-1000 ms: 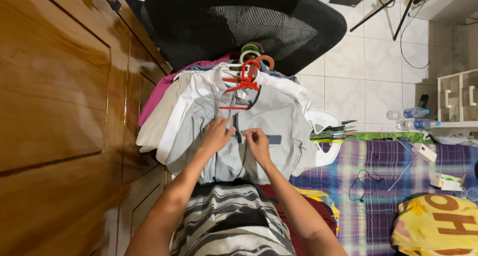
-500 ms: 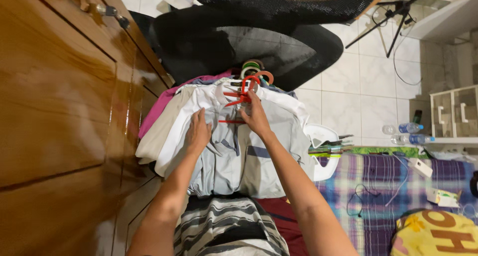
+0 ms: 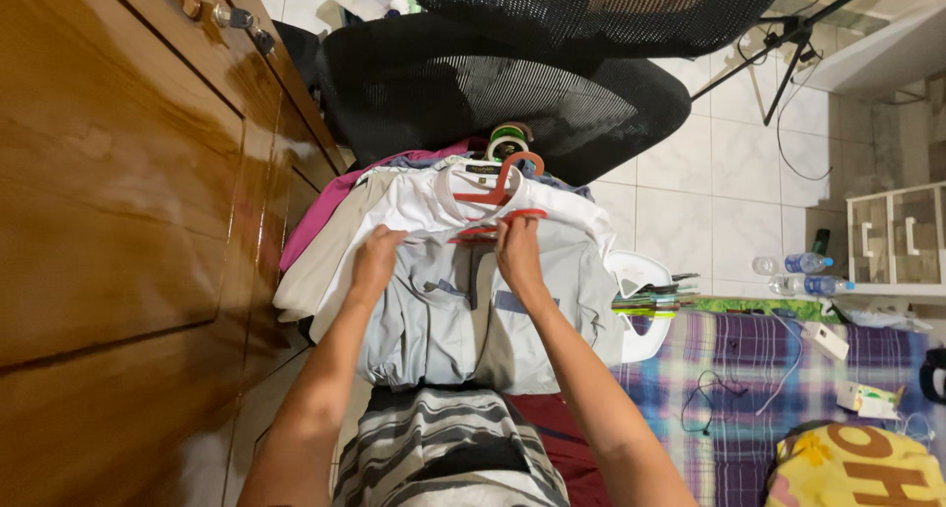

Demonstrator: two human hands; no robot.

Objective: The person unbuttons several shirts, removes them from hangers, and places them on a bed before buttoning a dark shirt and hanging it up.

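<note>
Hands up from shirt front to collar: left grips collar edge, right pinches red hanger, now pulled free.

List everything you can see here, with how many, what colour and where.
grey shirt: one, pale grey, top of the pile, centre
red hanger: one, red, at the grey shirt's collar
other shirts: several, white, beige, pink, under it
wardrobe: one, brown wood, left
office chair: one, black mesh, top
water bottles: two, clear, right floor
plaid blanket: one, purple, lower right
left hand: on the collar
right hand: gripping the hanger
</note>
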